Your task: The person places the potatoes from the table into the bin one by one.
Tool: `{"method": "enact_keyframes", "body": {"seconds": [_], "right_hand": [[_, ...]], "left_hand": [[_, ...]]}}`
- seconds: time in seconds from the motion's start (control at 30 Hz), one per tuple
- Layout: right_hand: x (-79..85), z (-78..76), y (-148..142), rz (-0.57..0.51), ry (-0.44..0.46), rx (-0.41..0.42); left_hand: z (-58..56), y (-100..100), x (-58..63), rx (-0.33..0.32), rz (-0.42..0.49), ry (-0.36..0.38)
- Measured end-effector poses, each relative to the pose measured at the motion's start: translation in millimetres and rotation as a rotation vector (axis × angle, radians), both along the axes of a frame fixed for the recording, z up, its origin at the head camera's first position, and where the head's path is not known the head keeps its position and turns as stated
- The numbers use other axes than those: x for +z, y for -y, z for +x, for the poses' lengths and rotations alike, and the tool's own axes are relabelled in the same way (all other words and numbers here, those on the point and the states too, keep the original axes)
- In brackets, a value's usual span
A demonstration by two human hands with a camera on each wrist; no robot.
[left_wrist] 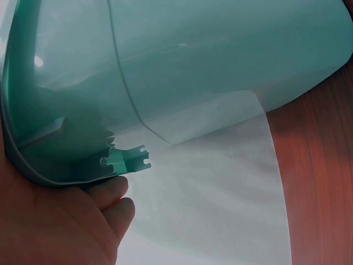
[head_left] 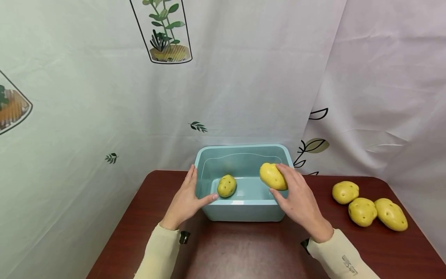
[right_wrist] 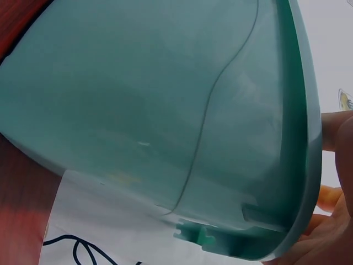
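The upper potato [head_left: 273,176] is over the right part of the blue bin [head_left: 244,213], clamped between thumb and fingers of the right hand [head_left: 299,195]; a low, gentle release, clear of the other potato [head_left: 227,186] inside, seems best. The left hand [head_left: 186,201], fingers straight along the bin's side, should steady it.

My left hand [left_wrist: 60,223] against the teal bin [left_wrist: 220,61]
Two fingertips [left_wrist: 121,214] show by its rim's corner; white cloth [left_wrist: 209,204] appears beyond the red-brown bench's edge [left_wrist: 317,160].
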State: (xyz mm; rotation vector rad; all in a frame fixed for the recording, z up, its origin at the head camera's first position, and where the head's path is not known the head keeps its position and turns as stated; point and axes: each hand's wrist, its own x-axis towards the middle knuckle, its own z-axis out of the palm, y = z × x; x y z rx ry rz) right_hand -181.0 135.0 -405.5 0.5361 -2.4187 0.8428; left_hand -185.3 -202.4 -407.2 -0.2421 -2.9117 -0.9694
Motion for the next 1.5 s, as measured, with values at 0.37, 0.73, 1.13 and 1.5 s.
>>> {"method": "enact_keyframes", "body": {"seconds": [0.37,0.73,1.13,1.5], "right_hand": [[-4.0,-1.8,3.2,0.005,0.025,0.009],[-5.2,-2.8,2.4,0.007,0.045,0.007],[-3.5,-2.4,2.9,0.026,0.101,-0.001],[-2.8,-1.3,0.0,0.07,0.15,0.007]], "left_hand": [[0.6,0.3,-0.1,-0.003,0.002,-0.005],[0.8,0.0,1.0,-0.004,-0.002,-0.002],[1.3,-0.5,0.5,-0.002,0.005,-0.011],[2.0,-0.6,0.4,-0.006,0.008,-0.013]]}}
